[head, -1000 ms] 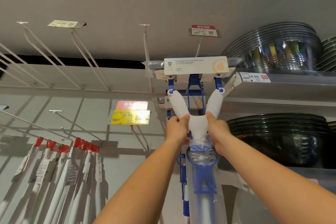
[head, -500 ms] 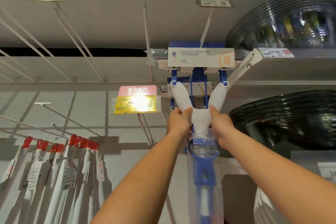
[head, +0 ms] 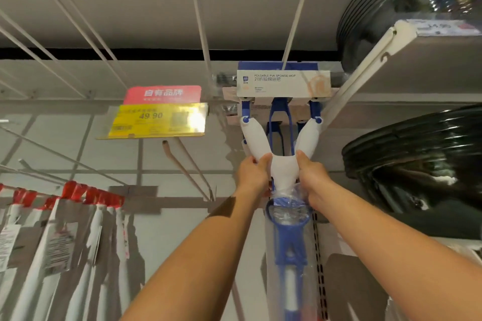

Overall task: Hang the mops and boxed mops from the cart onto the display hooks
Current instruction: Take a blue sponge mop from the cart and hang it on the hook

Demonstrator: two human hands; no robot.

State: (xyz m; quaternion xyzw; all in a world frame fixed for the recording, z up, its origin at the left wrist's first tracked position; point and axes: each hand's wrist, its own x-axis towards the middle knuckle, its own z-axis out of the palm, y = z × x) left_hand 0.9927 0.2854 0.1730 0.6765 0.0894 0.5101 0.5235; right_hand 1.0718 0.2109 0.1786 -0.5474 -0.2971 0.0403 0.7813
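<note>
— Where is the mop right now?

— I have the sponge mop [head: 284, 164] raised overhead, head end up. My left hand [head: 251, 173] is wrapped around the left side of its white Y-shaped yoke, fingers closed on the plastic, and my right hand [head: 311, 177] is closed on the right side of the same yoke, thumb pressed to the white arm. Both hands have a firm hold and carry nothing else.

— And the head of it?

— The label card [head: 283, 83] (it reads "FOLDABLE PVA SPONGE MOP") sits at the top of the mop, right where a white display hook [head: 297, 13] runs down toward it. I cannot tell whether the card's hole is on the hook's tip. Another mop seems to hang just behind mine, mostly hidden.

— What's around the mop?

— To the left of the card hangs a yellow price tag [head: 156, 121] showing 49.90, with a red sign [head: 163, 94] above it. Further left and lower, a row of white-handled mops with red caps [head: 70, 216] hangs on its own rail. To the right of the mop a shelf edge [head: 365, 70] slants past, with stacked dark basins [head: 422, 154] beside it. Below my hands the blue lever [head: 288, 232] and handle run down in clear plastic wrap.
</note>
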